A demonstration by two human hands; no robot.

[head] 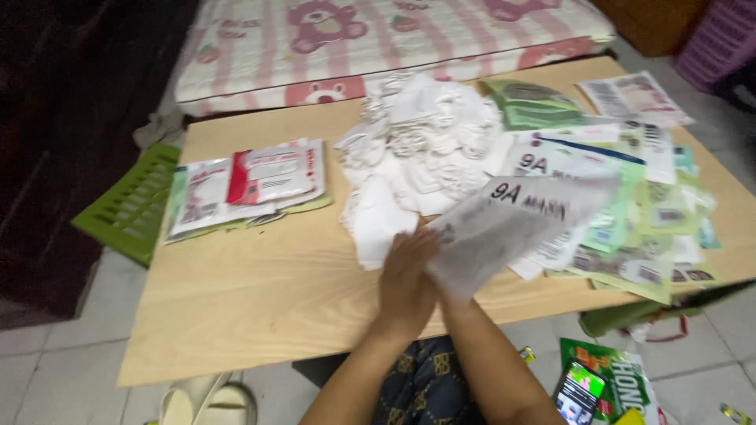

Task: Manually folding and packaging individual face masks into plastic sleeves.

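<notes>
Head view, looking down on a low wooden tabletop (pixel 260 307) over a tiled floor.

- Left hand (pixel 405 279): near centre, palm down, fingers laid against the near end of a clear printed packet (pixel 512 224). Grip pressed flat on the packet rather than curled; full closure not readable through motion blur.
- Right hand: almost wholly hidden under the packet, only the forearm (pixel 488 354) visible. Grip presumably clamped on the packet's underside, but cannot tell.
- Packet: lifted off the tabletop, tilted, blurred, stretching from the hands toward the right.
- White masks, loose heap (pixel 417 149): centre, far of the hands, nearest edge just beside the left hand.
- Flat packets, spread pile (pixel 630 228): right half of the tabletop, green and white.
- Filled packets, small stack (pixel 252 185): left side, well apart from the hands.
- Off the tabletop: green plastic crate (pixel 130 205) far left, patterned mattress (pixel 378 39) beyond, phone (pixel 579 393) on the floor near right.

Step in hand, as judged: one empty packet taken up and being opened or steadied. Next move calls for parting the mouth and reaching the heap for a mask.
</notes>
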